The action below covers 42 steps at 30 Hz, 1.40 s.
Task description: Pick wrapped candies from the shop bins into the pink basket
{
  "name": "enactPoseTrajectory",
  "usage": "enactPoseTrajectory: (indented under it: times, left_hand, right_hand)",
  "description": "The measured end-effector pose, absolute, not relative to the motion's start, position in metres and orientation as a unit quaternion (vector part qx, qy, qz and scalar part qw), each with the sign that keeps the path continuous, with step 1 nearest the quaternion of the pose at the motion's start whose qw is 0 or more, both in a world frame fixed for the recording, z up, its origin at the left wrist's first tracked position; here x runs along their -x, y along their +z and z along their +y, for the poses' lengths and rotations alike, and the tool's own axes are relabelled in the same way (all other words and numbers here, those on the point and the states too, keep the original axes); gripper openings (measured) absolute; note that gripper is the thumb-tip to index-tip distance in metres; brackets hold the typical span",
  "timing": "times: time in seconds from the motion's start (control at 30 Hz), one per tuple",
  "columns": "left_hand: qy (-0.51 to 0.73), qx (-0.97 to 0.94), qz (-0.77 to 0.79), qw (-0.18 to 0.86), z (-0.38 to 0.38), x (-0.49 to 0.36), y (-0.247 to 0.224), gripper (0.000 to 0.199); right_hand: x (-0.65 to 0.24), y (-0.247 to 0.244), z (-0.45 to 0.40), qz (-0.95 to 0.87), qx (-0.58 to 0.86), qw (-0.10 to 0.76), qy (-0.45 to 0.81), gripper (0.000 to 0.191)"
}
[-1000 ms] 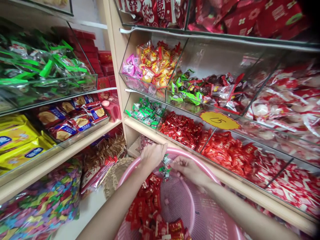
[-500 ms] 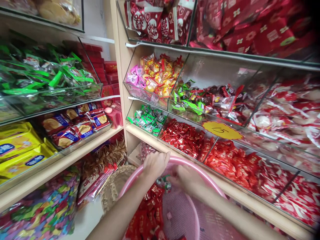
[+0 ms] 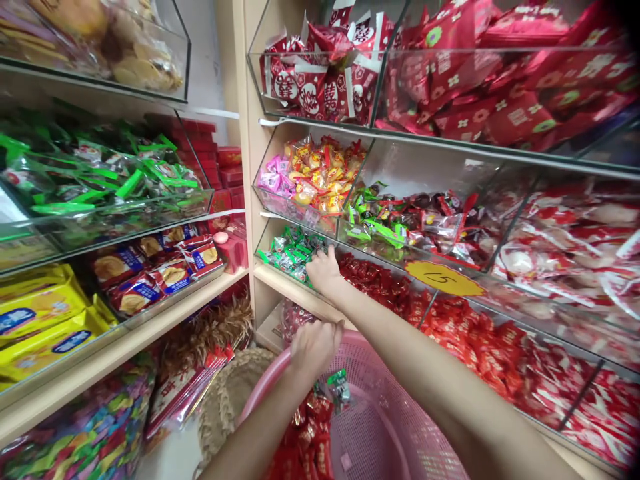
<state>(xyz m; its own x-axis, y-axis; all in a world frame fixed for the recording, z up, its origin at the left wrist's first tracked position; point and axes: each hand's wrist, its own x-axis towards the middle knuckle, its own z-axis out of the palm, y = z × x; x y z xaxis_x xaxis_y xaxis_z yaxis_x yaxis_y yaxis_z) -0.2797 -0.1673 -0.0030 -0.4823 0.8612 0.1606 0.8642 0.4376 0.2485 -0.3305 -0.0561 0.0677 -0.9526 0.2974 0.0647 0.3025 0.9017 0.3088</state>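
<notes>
Lying in the leftmost bin of the low shelf, the green-wrapped candies (image 3: pixel 287 250) sit under and just left of the right hand (image 3: pixel 324 268), which covers part of the heap. Its fingers are bent, their undersides hidden, so I cannot tell how far apart they are or whether they have hold of a candy. Below, the left hand (image 3: pixel 315 343) is curled closed over the rim of the pink basket (image 3: pixel 380 377). Inside, green-and-silver candies (image 3: pixel 340 385) lie beside red candies (image 3: pixel 315 437), partly blocked by the left forearm (image 3: pixel 265 421); the bottom edge cuts off the basket's near side. The right forearm (image 3: pixel 410 350) crosses in front of the dark red candies (image 3: pixel 375 279), hiding some
</notes>
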Motion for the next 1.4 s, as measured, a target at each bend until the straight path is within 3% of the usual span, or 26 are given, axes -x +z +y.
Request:
enactPoseTrajectory:
  times: [0.27,0.53,0.67,0.87,1.07,1.4]
  left_hand:
    - [-0.151,0.520,-0.840,0.006,-0.166,0.280,-0.005,0.058]
    - [-0.149,0.510,-0.847,0.004,-0.163,0.275,0.000,0.055]
    - [-0.152,0.503,-0.851,0.006,-0.163,0.277,-0.001,0.056]
    - [-0.159,0.501,-0.851,0.013,-0.164,0.277,-0.004,0.062]
    - [-0.158,0.498,-0.852,0.024,-0.164,0.277,-0.006,0.063]
    - [-0.153,0.506,-0.849,0.015,-0.163,0.278,-0.004,0.054]
  right_hand:
    - [0.321,0.097,-0.038,-0.983,0.121,-0.012,-0.134,0.031]
    - [0.337,0.068,-0.058,-0.978,0.187,-0.015,-0.091,0.028]
    - [0.333,0.078,-0.052,-0.986,0.165,0.012,-0.027,0.021]
    - [0.312,0.106,-0.035,-0.987,0.091,0.079,0.109,0.007]
    - [0.284,0.107,-0.035,-0.855,0.032,0.096,0.509,0.009]
    - [0.209,0.092,-0.060,-0.732,0.093,0.100,0.668,0.026]
